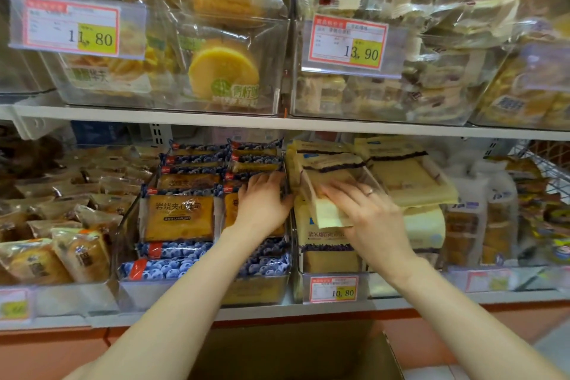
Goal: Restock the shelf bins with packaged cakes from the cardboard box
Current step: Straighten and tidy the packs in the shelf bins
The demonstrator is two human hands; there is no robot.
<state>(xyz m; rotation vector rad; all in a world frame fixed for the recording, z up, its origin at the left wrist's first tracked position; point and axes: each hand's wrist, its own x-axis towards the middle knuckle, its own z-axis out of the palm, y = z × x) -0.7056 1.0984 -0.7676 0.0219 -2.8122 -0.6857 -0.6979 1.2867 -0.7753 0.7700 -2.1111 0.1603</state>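
Our right hand (pixel 367 213) grips the near end of a pale cake pack (pixel 334 177), its long axis pointing back into the right bin (pixel 298 285), while our left hand (pixel 262 200) lies flat, fingers straight, on the neighbouring blueberry packs (pixel 185 163).

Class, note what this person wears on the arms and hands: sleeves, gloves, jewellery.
Both forearms are bare, with no sleeves in view. Neither the left hand nor the right hand wears a glove. The right hand carries a thin ring. No watch or bracelet shows at either wrist.
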